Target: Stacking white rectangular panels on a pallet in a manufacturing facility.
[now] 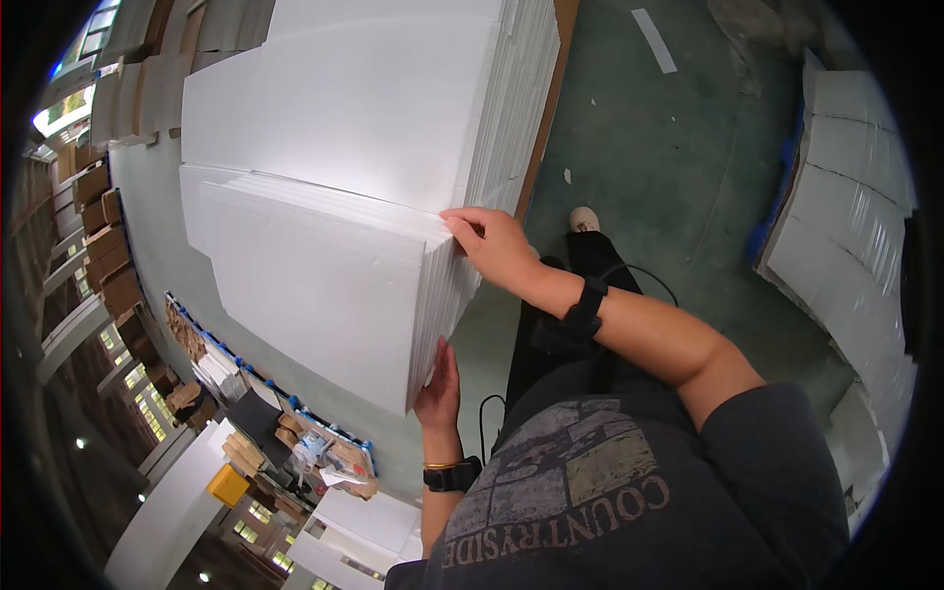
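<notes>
A stack of white boards [315, 285], thin and flat with a fold-like notch on the far left, is tilted in front of me. My right hand [495, 243] is closed at its upper near corner, thumb and forefinger pinching the board edges. Lower down, my left hand [440, 391] grips the near side edge, its fingers pointing up along the layers; part of that grip is hidden behind the boards. Right behind lies a taller pile of similar white boards [354, 98], its layered side facing right and touching the stack in front.
A brown board edge [553, 108] borders the tall pile. Plastic-wrapped white bundles [836, 206] stand to the right. On the green floor [639, 147] lies a white strip [654, 41]. Brown cartons [116, 265] line the far left, and a cluttered table with a yellow box [228, 485] is lower left.
</notes>
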Available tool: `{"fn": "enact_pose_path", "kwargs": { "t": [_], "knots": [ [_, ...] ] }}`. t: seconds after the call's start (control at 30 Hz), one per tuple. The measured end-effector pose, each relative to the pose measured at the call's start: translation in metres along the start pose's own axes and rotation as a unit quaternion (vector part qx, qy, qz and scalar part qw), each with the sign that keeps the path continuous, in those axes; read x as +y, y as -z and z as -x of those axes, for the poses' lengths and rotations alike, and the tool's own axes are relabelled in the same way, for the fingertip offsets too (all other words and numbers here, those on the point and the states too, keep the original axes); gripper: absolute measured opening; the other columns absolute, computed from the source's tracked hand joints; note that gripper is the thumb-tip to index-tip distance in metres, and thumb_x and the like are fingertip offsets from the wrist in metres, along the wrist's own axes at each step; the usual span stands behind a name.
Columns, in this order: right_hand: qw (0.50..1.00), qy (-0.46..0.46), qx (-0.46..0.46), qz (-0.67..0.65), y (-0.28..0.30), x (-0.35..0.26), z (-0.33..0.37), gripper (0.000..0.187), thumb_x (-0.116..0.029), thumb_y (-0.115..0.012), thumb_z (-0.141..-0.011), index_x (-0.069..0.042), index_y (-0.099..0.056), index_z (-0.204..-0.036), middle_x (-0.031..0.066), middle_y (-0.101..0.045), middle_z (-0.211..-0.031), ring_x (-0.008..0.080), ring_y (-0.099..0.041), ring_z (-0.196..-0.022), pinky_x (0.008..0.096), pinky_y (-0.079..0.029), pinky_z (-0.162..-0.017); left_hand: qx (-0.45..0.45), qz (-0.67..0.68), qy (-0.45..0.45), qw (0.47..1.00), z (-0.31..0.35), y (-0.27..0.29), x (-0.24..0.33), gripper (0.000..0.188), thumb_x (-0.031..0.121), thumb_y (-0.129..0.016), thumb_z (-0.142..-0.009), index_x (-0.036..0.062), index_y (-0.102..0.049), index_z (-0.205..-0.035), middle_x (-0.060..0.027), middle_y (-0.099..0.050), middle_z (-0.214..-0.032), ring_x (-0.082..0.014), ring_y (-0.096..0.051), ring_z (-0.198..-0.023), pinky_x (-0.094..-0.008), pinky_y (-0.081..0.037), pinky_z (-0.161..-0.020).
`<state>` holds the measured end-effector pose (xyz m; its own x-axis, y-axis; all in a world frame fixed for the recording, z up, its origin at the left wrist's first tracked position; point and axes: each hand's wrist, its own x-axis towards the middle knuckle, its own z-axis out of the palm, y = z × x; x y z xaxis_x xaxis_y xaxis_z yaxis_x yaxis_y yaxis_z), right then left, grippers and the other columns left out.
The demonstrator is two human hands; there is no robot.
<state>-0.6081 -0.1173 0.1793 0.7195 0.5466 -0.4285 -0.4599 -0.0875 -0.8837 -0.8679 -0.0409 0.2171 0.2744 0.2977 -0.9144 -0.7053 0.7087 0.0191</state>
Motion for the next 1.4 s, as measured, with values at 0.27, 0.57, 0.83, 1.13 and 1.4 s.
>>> {"fn": "enact_pose_path", "kwargs": {
  "t": [0.27,0.57,0.83,1.13,1.4],
  "knots": [
    [0.975,-0.133,-0.018,-0.178,0.003,0.001,0.006,0.017,-0.015,-0.047,-0.091,0.001,-0.047,-0.096,0.011,-0.06,-0.085,0.0169,-0.061,-0.075,0.0287,-0.052,-0.07,0.002,0.03,0.055,0.998,-0.004,0.0,0.006,0.048,0.015,-0.054,-0.085,-0.0087,-0.038,-0.124,-0.0242,-0.043,-0.124,-0.0377,-0.04,-0.12,-0.0454,-0.034,-0.104],
    [0.979,-0.093,0.006,-0.18,-0.001,0.004,0.009,0.016,-0.003,-0.042,-0.083,0.002,-0.049,-0.095,0.011,-0.058,-0.081,0.0172,-0.059,-0.07,0.0287,-0.049,-0.065,-0.041,0.071,0.075,0.994,-0.001,-0.007,-0.016,0.044,0.009,-0.046,-0.087,-0.012,-0.036,-0.124,-0.0253,-0.04,-0.129,-0.0364,-0.037,-0.123,-0.0455,-0.031,-0.106],
    [0.973,-0.157,-0.043,-0.166,0.008,-0.005,-0.001,0.017,-0.003,-0.043,-0.081,0.003,-0.051,-0.095,0.0112,-0.058,-0.082,0.0175,-0.059,-0.072,0.0289,-0.05,-0.065,-0.103,0.093,0.023,0.99,-0.004,0.012,-0.039,0.042,-0.011,-0.033,-0.076,-0.0153,-0.037,-0.118,-0.0269,-0.037,-0.133,-0.0368,-0.036,-0.125,-0.0474,-0.027,-0.109],
    [0.929,-0.283,-0.128,-0.199,0.017,-0.021,-0.003,0.016,-0.002,-0.048,-0.079,0.001,-0.051,-0.095,0.0094,-0.057,-0.091,0.0177,-0.058,-0.085,0.0283,-0.049,-0.076,-0.118,-0.02,-0.07,0.99,-0.009,-0.016,-0.071,0.051,-0.019,-0.032,-0.069,-0.0122,-0.036,-0.12,-0.0231,-0.039,-0.129,-0.0355,-0.03,-0.129,-0.0472,-0.027,-0.109],
    [0.915,-0.319,-0.128,-0.212,0.009,-0.017,0.007,0.025,0.006,-0.045,-0.072,0.0,-0.05,-0.096,0.0094,-0.056,-0.095,0.0188,-0.056,-0.091,0.029,-0.046,-0.079,-0.058,-0.075,-0.101,0.99,-0.004,-0.033,-0.075,0.055,-0.019,-0.034,-0.072,-0.0049,-0.036,-0.125,-0.021,-0.04,-0.127,-0.0377,-0.03,-0.128,-0.0515,-0.028,-0.107]
  ]
}}
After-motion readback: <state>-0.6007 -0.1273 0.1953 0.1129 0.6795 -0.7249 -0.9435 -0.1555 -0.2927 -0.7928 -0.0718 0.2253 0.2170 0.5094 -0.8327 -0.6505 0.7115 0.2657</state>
